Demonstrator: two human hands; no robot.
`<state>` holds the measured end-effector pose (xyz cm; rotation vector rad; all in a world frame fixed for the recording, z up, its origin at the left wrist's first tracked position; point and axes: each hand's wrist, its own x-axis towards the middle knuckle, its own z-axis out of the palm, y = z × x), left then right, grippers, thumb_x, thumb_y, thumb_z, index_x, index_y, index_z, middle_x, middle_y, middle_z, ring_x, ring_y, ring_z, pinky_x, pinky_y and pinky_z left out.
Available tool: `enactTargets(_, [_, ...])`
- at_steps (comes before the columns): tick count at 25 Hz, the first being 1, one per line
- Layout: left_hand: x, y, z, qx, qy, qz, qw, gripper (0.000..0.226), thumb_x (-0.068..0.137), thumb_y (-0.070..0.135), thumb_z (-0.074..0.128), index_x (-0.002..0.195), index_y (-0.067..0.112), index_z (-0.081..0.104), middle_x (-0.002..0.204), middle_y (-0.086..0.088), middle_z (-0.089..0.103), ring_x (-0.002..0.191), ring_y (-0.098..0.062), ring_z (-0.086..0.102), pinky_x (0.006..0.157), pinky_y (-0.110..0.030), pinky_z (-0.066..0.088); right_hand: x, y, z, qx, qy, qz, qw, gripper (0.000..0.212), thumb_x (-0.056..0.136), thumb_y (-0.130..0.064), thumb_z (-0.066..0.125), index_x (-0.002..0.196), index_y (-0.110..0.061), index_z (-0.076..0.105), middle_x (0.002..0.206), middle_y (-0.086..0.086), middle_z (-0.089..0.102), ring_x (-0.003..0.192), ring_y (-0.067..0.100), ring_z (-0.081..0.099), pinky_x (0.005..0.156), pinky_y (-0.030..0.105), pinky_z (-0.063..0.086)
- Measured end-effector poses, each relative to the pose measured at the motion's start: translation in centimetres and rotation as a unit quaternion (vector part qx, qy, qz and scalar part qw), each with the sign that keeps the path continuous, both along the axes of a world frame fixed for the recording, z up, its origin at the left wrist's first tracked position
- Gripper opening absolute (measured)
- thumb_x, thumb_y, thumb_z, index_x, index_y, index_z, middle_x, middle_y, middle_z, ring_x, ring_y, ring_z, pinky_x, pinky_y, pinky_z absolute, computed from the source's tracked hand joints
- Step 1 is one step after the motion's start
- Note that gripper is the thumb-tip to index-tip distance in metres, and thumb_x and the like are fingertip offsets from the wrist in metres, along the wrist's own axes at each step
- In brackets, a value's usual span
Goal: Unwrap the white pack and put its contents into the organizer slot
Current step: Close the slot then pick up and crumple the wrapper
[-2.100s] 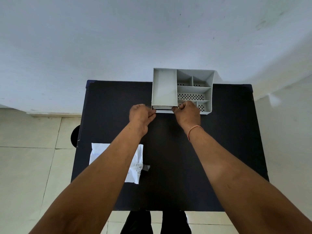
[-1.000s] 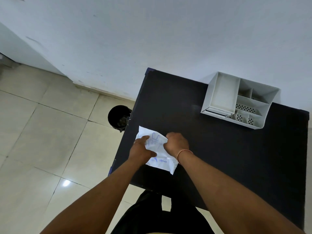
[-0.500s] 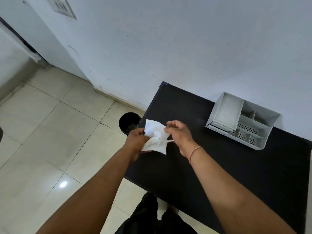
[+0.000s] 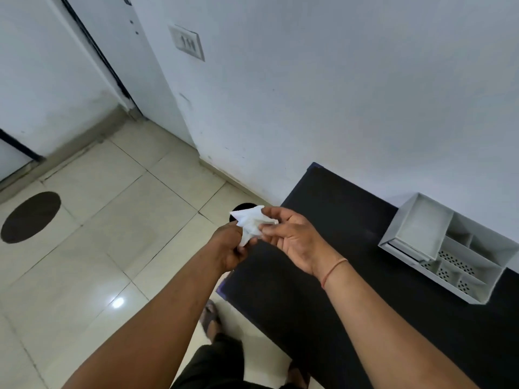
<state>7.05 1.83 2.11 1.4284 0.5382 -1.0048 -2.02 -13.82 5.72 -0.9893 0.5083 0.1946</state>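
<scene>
The crumpled white wrapper [image 4: 250, 223] is held in the air past the left edge of the black surface [image 4: 323, 290], directly over the dark round bin [image 4: 243, 206] on the floor. The left hand [image 4: 230, 249] is clamped on its lower end; the right hand [image 4: 292, 235] pinches its upper folds with the fingertips. Its long axis runs near to far. The grey organizer [image 4: 446, 249] sits well apart to the right, nearer the right hand; whether its slots hold anything I cannot tell.
</scene>
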Motion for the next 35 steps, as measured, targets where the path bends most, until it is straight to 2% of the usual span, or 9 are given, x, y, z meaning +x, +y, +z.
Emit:
enactTargets(2, [2.6,1.0,0.9,-0.007,-0.011,-0.034,0.999,0.034,0.105,0.007,0.043,0.125,0.011,0.07,0.089,-0.011,0.081,0.063,-0.019,0.073,0.046,-0.024,0.053,3.1,2.2,-0.2,-0.217,0.028,0.02,0.975,0.038,0.081,-0.001,0.08,0.117,-0.015,0.074,0.119,0.008,0.071,0.098,0.018,0.072,0.068,0.016,0.058])
enactTargets(4, [6.0,2.5,1.6,-0.054,-0.022,-0.087,0.995,0.033,0.105,0.008,0.047,0.13,0.011,0.068,0.105,-0.018,0.083,0.086,-0.032,0.081,0.07,-0.036,0.067,7.0,4.6,-1.0,-0.371,0.058,-0.028,0.927,0.026,0.083,-0.012,0.081,0.108,-0.019,0.075,0.109,-0.002,0.071,0.092,0.011,0.07,0.063,0.013,0.055])
enactTargets(8, [14.5,6.8,2.3,-0.059,-0.093,-0.236,0.966,0.033,0.102,0.028,0.065,0.134,0.026,0.067,0.123,-0.015,0.08,0.113,-0.035,0.077,0.085,-0.04,0.066,15.3,8.6,-3.2,-0.462,0.094,-0.099,0.876,0.011,0.084,-0.028,0.081,0.093,-0.023,0.078,0.098,-0.007,0.077,0.093,0.013,0.072,0.085,0.03,0.061])
enactTargets(14, [24.9,10.1,1.7,-0.002,-0.201,-0.243,0.949,0.038,0.089,-0.006,0.07,0.123,0.01,0.074,0.115,-0.021,0.078,0.09,-0.027,0.079,0.062,-0.026,0.063,23.4,13.6,-2.9,-0.364,0.135,-0.151,0.909,0.006,0.083,-0.021,0.081,0.088,-0.023,0.08,0.091,-0.007,0.079,0.09,0.015,0.075,0.083,0.033,0.063])
enactTargets(19, [31.5,8.1,0.5,0.006,-0.138,-0.266,0.954,0.035,0.085,-0.01,0.067,0.114,0.007,0.078,0.11,-0.024,0.081,0.081,-0.03,0.08,0.058,-0.027,0.062,26.9,12.4,-2.9,-0.229,0.097,-0.154,0.956,0.058,0.083,-0.008,0.078,0.134,-0.03,0.061,0.119,0.002,0.068,0.098,0.023,0.075,0.077,0.037,0.066])
enactTargets(21, [33.6,6.4,-0.4,-0.003,-0.105,-0.318,0.942,0.032,0.087,-0.008,0.067,0.113,0.006,0.077,0.11,-0.023,0.082,0.079,-0.027,0.081,0.061,-0.028,0.062,28.1,10.9,-4.2,-0.233,0.104,-0.152,0.955,0.051,0.081,-0.007,0.081,0.128,-0.025,0.07,0.117,0.008,0.072,0.094,0.025,0.076,0.072,0.036,0.065])
enactTargets(27, [38.9,1.1,-8.1,-0.008,-0.026,-0.305,0.952,0.018,0.097,0.016,0.071,0.114,0.013,0.077,0.12,-0.014,0.079,0.109,-0.039,0.078,0.088,-0.049,0.066,31.7,6.5,-13.4,-0.214,0.252,-0.345,0.878,0.021,0.081,-0.004,0.082,0.101,-0.012,0.082,0.097,0.008,0.08,0.085,0.028,0.078,0.075,0.043,0.067])
enactTargets(32, [42.9,-2.4,-20.9,0.099,-0.002,-0.347,0.933,0.013,0.102,0.017,0.066,0.11,0.015,0.076,0.127,-0.012,0.071,0.1,-0.028,0.07,0.08,-0.041,0.06,34.3,5.1,-27.3,-0.172,0.399,-0.383,0.815,0.025,0.082,-0.005,0.073,0.073,-0.028,0.072,0.083,-0.001,0.074,0.081,0.027,0.077,0.078,0.042,0.067])
enactTargets(35, [44.6,-3.6,-28.8,0.125,-0.011,-0.401,0.908,0.027,0.098,0.022,0.072,0.123,0.01,0.075,0.125,-0.01,0.071,0.107,-0.027,0.068,0.087,-0.043,0.057,35.3,5.2,-37.9,-0.102,0.435,-0.339,0.828,0.034,0.078,-0.014,0.066,0.11,-0.017,0.079,0.105,0.005,0.076,0.095,0.026,0.074,0.093,0.042,0.062])
